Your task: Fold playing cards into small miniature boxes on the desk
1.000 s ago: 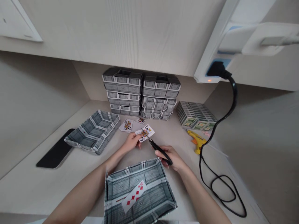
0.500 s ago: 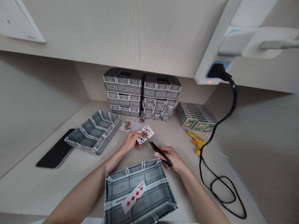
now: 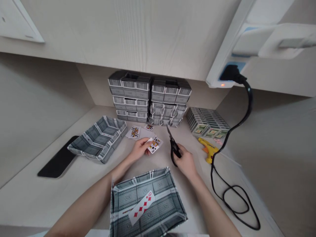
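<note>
Between its fingers my left hand [image 3: 140, 149] holds a king card [image 3: 153, 145], face up, with a cut across it. My right hand [image 3: 184, 161] grips black-handled scissors [image 3: 174, 148], their blades pointing up and away from the card. Behind my left hand lie a queen card [image 3: 135, 132] and other cards on the table. Nearest to me stands a box made of cards [image 3: 163, 210], with a cut nine of diamonds [image 3: 142, 208] inside.
An open card tray [image 3: 98, 138] rests partly over a black phone [image 3: 58, 159] at left. Stacked card boxes [image 3: 132, 95] stand at the back. Card packs [image 3: 207, 121], a yellow glue gun [image 3: 208, 148] and a looped black cable [image 3: 243, 215] are at right.
The scissors have come away from the king card and moved right with my right hand, their blades now pointing more upward. The card shows a cut, its parts shifted, in my left hand.
</note>
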Action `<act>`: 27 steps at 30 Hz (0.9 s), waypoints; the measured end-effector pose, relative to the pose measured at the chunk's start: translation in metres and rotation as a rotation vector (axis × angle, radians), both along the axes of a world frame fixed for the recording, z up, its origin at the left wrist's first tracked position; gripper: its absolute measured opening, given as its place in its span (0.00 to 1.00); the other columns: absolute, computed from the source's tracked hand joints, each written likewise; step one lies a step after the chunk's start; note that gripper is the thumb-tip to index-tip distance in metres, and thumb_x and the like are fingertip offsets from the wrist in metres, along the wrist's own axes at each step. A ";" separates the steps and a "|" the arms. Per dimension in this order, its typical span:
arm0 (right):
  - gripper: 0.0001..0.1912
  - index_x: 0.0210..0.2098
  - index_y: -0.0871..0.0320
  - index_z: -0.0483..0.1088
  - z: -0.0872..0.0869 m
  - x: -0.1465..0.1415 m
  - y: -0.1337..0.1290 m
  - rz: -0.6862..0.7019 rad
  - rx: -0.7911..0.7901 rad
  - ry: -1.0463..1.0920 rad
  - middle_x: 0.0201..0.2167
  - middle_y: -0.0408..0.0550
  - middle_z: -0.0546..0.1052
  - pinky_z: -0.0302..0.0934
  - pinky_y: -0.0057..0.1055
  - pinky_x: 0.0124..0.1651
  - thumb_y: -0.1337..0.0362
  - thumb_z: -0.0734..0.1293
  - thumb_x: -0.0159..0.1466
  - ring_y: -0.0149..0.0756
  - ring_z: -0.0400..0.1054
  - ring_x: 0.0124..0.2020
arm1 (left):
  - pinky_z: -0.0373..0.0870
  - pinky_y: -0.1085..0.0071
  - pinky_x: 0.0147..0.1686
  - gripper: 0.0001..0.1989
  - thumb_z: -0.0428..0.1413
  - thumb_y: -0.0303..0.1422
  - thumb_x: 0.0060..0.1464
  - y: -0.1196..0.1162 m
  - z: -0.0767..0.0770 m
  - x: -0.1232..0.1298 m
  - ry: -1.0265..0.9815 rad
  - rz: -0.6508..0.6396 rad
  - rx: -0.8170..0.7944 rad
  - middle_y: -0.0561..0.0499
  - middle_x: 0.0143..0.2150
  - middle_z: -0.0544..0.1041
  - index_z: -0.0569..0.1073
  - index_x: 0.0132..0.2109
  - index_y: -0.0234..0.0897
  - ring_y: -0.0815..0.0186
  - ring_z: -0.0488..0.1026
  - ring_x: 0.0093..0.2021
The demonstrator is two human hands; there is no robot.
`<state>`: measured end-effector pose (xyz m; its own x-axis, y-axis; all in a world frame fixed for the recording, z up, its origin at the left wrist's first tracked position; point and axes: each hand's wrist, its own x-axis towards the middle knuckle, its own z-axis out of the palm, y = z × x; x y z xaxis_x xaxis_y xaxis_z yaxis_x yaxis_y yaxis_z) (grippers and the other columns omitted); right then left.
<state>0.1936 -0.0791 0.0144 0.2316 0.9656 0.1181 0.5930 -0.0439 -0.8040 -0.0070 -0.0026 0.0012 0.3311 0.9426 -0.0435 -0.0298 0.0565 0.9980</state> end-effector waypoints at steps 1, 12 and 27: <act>0.23 0.49 0.59 0.65 -0.003 0.002 0.001 -0.034 0.024 -0.130 0.32 0.50 0.75 0.62 0.31 0.34 0.59 0.64 0.54 0.39 0.69 0.32 | 0.57 0.77 0.14 0.12 0.54 0.39 0.44 0.000 0.000 0.000 -0.001 -0.004 0.003 0.56 0.18 0.70 0.69 0.33 0.33 0.73 0.64 0.13; 0.22 0.51 0.65 0.65 -0.014 0.016 0.006 0.006 0.102 -0.614 0.39 0.57 0.73 0.56 0.36 0.45 0.69 0.60 0.56 0.45 0.62 0.42 | 0.58 0.78 0.14 0.16 0.55 0.38 0.47 -0.002 0.001 0.000 -0.021 -0.052 0.080 0.58 0.21 0.70 0.64 0.42 0.35 0.74 0.64 0.13; 0.15 0.41 0.58 0.70 -0.017 -0.017 0.004 0.201 0.224 -0.174 0.33 0.52 0.73 0.60 0.32 0.37 0.65 0.56 0.61 0.37 0.66 0.33 | 0.64 0.77 0.16 0.19 0.57 0.39 0.45 -0.002 -0.004 0.003 -0.078 -0.057 0.072 0.59 0.23 0.70 0.58 0.40 0.37 0.72 0.68 0.15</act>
<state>0.1763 -0.0751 -0.0030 -0.0023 0.9356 0.3530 0.7009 0.2533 -0.6668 -0.0042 -0.0045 -0.0029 0.3840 0.9219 0.0515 -0.1059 -0.0114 0.9943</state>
